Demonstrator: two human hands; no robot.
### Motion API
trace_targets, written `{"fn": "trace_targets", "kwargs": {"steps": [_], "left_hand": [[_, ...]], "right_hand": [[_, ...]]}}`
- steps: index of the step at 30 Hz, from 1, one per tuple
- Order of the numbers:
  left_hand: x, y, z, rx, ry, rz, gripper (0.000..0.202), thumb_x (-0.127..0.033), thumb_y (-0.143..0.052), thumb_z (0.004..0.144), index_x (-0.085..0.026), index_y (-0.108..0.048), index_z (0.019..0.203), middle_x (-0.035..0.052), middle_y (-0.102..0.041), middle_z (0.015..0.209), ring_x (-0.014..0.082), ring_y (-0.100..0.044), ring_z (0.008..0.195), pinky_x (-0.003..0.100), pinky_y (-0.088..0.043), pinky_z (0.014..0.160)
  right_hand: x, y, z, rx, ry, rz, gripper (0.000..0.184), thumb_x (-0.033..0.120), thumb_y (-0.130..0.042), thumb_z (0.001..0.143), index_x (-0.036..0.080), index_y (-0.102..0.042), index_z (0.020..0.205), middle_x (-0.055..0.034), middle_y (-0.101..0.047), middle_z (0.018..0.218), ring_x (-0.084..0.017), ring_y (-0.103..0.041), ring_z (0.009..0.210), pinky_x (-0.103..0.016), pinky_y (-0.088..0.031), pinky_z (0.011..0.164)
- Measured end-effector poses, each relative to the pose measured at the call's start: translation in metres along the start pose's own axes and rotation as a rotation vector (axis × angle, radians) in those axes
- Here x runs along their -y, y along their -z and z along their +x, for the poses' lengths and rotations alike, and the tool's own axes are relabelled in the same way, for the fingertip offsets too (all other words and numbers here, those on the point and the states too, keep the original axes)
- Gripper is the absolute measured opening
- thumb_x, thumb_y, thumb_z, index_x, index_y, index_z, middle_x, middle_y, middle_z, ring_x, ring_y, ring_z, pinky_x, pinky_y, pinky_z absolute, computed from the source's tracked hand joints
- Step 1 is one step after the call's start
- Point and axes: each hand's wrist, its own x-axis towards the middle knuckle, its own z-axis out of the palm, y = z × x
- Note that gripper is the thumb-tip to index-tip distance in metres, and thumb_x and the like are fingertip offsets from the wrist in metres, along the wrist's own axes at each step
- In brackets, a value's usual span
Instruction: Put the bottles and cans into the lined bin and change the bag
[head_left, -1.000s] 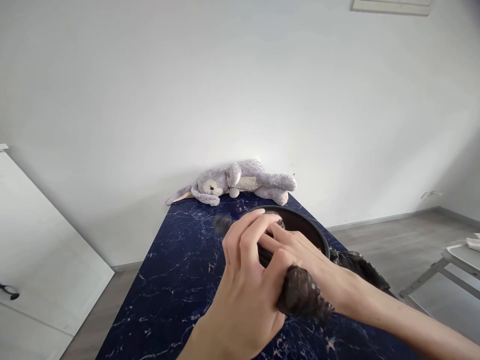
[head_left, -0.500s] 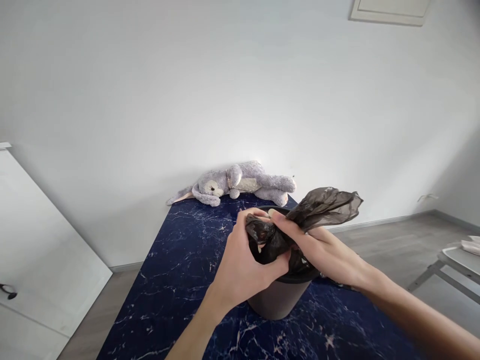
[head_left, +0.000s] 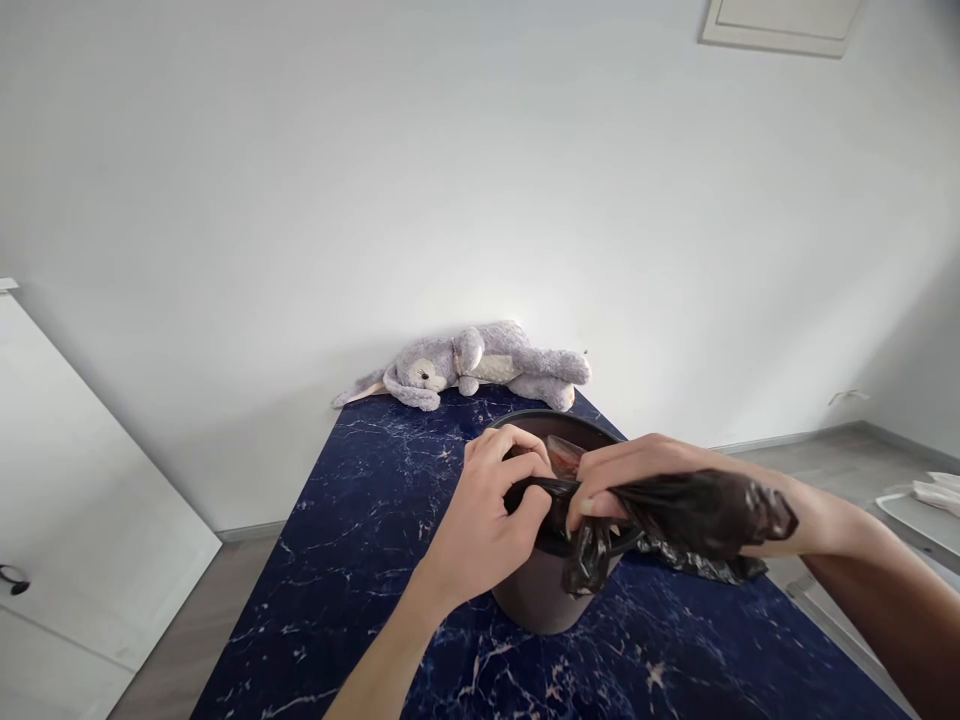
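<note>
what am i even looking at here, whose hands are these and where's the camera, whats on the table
There is no machine here. The single picture comes from a camera worn on a person's head, looking forward and down, so the two bare arms reaching in from the bottom are that person's own.

The left hand and the right hand both grip a thin black plastic bag. The bag is stretched between them, with crumpled ends trailing past the right wrist.

The hands hold it just above the mouth of a dark round plastic bin. The bin stands on a dark blue table with white marble veins.

At the far end of the table a grey plush rabbit toy lies on its side against the white wall.
</note>
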Motion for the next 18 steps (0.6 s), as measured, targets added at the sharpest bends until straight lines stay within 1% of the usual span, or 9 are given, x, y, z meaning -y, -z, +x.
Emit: {"fn": "trace_targets", "kwargs": {"steps": [1, 2, 3, 6, 9, 11, 13, 15, 18], "left_hand": [[0.0, 0.0, 0.0, -0.002, 0.009, -0.029, 0.022, -0.015, -0.043, 0.095, -0.022, -0.052, 0.076, 0.0006, -0.066, 0.104, 0.0202, -0.059, 0.104, 0.042, -0.038, 0.11], [0.001, 0.0, 0.001, -0.003, 0.022, -0.057, 0.022, -0.015, -0.043, 0.095, -0.023, -0.053, 0.077, 0.0003, -0.068, 0.102, 0.0202, -0.06, 0.104, 0.041, -0.039, 0.109], [0.002, 0.0, 0.001, -0.008, 0.04, -0.077, 0.022, -0.016, -0.043, 0.096, -0.023, -0.054, 0.078, 0.0002, -0.068, 0.099, 0.0201, -0.061, 0.101, 0.04, -0.041, 0.107], [0.002, -0.002, 0.001, -0.034, 0.091, -0.068, 0.021, -0.019, -0.044, 0.096, -0.024, -0.056, 0.079, 0.0002, -0.064, 0.086, 0.0202, -0.059, 0.092, 0.039, -0.045, 0.099], [-0.001, -0.004, -0.002, -0.016, 0.088, -0.032, 0.022, -0.023, -0.045, 0.099, -0.024, -0.054, 0.079, 0.0008, -0.06, 0.084, 0.021, -0.058, 0.093, 0.038, -0.046, 0.099], [-0.004, -0.004, -0.004, 0.018, 0.079, -0.031, 0.022, -0.029, -0.046, 0.102, -0.024, -0.055, 0.082, 0.0018, -0.061, 0.088, 0.0225, -0.058, 0.1, 0.038, -0.047, 0.101], [-0.006, -0.003, -0.006, 0.043, 0.099, -0.076, 0.029, -0.037, -0.042, 0.107, -0.026, -0.06, 0.088, 0.0031, -0.067, 0.099, 0.0242, -0.06, 0.109, 0.039, -0.047, 0.105], [-0.007, -0.001, -0.007, 0.033, 0.159, -0.178, 0.043, -0.047, -0.032, 0.111, -0.028, -0.068, 0.099, 0.0037, -0.071, 0.114, 0.0252, -0.061, 0.119, 0.04, -0.045, 0.113], [-0.008, 0.004, -0.006, -0.013, 0.257, -0.354, 0.061, -0.06, -0.022, 0.111, -0.028, -0.074, 0.117, 0.0039, -0.072, 0.13, 0.0265, -0.061, 0.131, 0.041, -0.043, 0.119]], "right_hand": [[0.002, 0.002, 0.0, 0.048, 0.033, 0.004, 0.033, 0.03, -0.049, 0.103, 0.033, -0.075, 0.122, -0.0036, -0.08, 0.116, -0.023, -0.078, 0.105, -0.034, -0.066, 0.085], [0.005, 0.002, 0.001, 0.093, 0.035, 0.002, 0.037, 0.021, -0.047, 0.1, 0.032, -0.074, 0.122, -0.004, -0.079, 0.117, -0.022, -0.077, 0.106, -0.033, -0.066, 0.084], [0.007, 0.0, 0.002, 0.105, 0.019, -0.028, 0.041, 0.013, -0.045, 0.097, 0.031, -0.074, 0.121, -0.0044, -0.079, 0.118, -0.022, -0.077, 0.107, -0.033, -0.065, 0.084], [0.006, -0.013, 0.004, -0.05, -0.027, -0.254, 0.046, 0.001, -0.044, 0.092, 0.028, -0.074, 0.115, -0.0046, -0.078, 0.12, -0.022, -0.078, 0.107, -0.032, -0.066, 0.081], [-0.001, -0.03, 0.003, -0.262, 0.031, -0.408, 0.04, -0.001, -0.048, 0.095, 0.023, -0.073, 0.115, -0.0082, -0.078, 0.124, -0.023, -0.079, 0.107, -0.031, -0.067, 0.082], [-0.005, -0.038, 0.003, -0.404, 0.121, -0.485, 0.034, 0.0, -0.052, 0.097, 0.02, -0.071, 0.117, -0.0113, -0.078, 0.125, -0.024, -0.079, 0.108, -0.032, -0.068, 0.082], [-0.008, -0.043, 0.004, -0.494, 0.204, -0.53, 0.031, 0.0, -0.055, 0.098, 0.019, -0.068, 0.119, -0.0142, -0.077, 0.128, -0.025, -0.078, 0.11, -0.034, -0.068, 0.083], [-0.007, -0.045, 0.007, -0.503, 0.246, -0.543, 0.032, -0.002, -0.055, 0.098, 0.018, -0.067, 0.12, -0.0162, -0.073, 0.135, -0.026, -0.076, 0.112, -0.037, -0.067, 0.085], [-0.001, -0.045, 0.01, -0.385, 0.257, -0.579, 0.03, -0.001, -0.053, 0.1, 0.017, -0.065, 0.12, -0.0182, -0.062, 0.151, -0.03, -0.068, 0.126, -0.045, -0.065, 0.091]]}}
